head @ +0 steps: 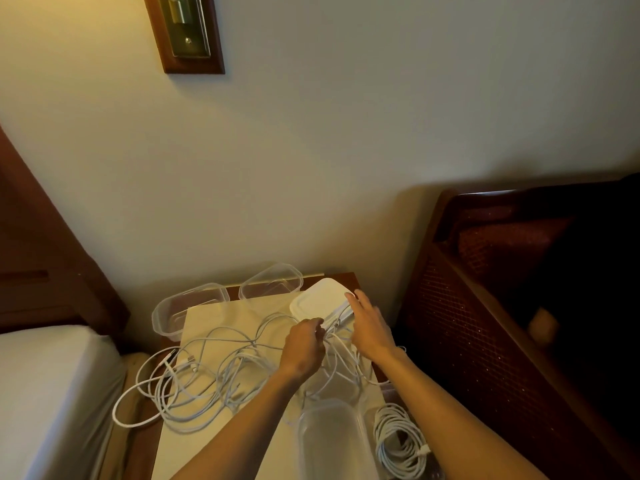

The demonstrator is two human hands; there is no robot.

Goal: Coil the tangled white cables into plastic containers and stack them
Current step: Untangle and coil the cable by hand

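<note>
A tangle of white cables (207, 375) sprawls over a pale sheet on the small table, with loops hanging off its left edge. My left hand (303, 348) pinches strands of this tangle near the table's middle. My right hand (369, 323) lies just right of it with fingers stretched out, touching cable strands beside a white lid (320, 296). Two clear plastic containers (188, 311) (272, 282) sit uncovered at the back. A third clear container (332, 441) stands near me, next to a coiled white cable (401, 441).
The small wooden table (349, 278) stands against a pale wall. A bed with a white mattress (52, 393) is on the left and a dark red wooden chair (502, 306) on the right. A wall lamp plate (185, 29) hangs above.
</note>
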